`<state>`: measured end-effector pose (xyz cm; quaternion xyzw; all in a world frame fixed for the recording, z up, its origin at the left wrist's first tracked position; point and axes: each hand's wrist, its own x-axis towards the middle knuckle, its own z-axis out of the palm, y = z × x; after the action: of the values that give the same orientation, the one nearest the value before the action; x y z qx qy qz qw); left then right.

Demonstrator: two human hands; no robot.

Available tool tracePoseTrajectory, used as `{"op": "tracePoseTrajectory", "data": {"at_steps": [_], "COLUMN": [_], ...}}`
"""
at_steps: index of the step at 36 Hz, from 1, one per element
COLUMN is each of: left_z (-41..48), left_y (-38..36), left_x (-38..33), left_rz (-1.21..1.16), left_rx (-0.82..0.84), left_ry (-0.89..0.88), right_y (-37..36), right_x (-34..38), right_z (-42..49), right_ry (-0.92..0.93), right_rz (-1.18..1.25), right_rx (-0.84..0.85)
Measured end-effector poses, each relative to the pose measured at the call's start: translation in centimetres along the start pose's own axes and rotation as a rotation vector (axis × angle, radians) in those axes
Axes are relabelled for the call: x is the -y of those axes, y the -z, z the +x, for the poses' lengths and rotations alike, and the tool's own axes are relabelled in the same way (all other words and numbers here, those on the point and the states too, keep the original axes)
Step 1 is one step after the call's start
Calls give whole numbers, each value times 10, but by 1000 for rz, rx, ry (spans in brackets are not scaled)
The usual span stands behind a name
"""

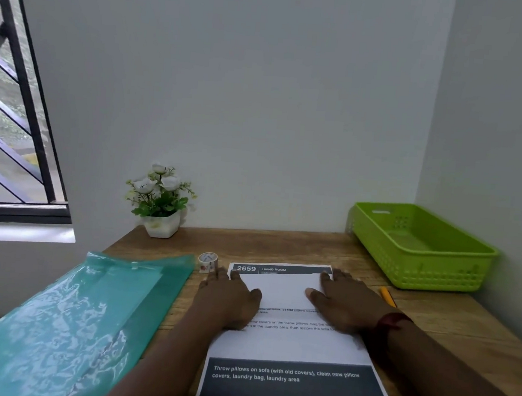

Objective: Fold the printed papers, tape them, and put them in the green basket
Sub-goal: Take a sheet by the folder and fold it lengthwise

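Printed paper (288, 347), headed "2659 LIVING ROOM", mentions "Throw pillows".

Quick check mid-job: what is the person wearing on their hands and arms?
No sleeves or gloves show. The left hand wears nothing, as far up the arm as the view reaches. The right hand has a dark red band round its wrist.
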<state>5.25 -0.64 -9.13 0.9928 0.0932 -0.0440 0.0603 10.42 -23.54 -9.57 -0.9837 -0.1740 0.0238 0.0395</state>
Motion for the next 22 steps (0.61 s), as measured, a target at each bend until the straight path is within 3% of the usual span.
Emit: {"op": "tracePoseTrajectory", "data": {"at_steps": [9,15,22], "left_z": [3,-4,-3], "left_y": [10,17,21], "left_x": [8,7,8], "left_rz": [-29,94,-67], "left_rx": [-80,-107,-236], "left_ry": [-14,-111,-57], "right_y": [7,8,10], "right_x": [3,-2,-2], "right_z": [1,3,3], "right_ry": [17,42,96], "right_rz": [13,23,48], "right_rx": [-166,-221,-313]}}
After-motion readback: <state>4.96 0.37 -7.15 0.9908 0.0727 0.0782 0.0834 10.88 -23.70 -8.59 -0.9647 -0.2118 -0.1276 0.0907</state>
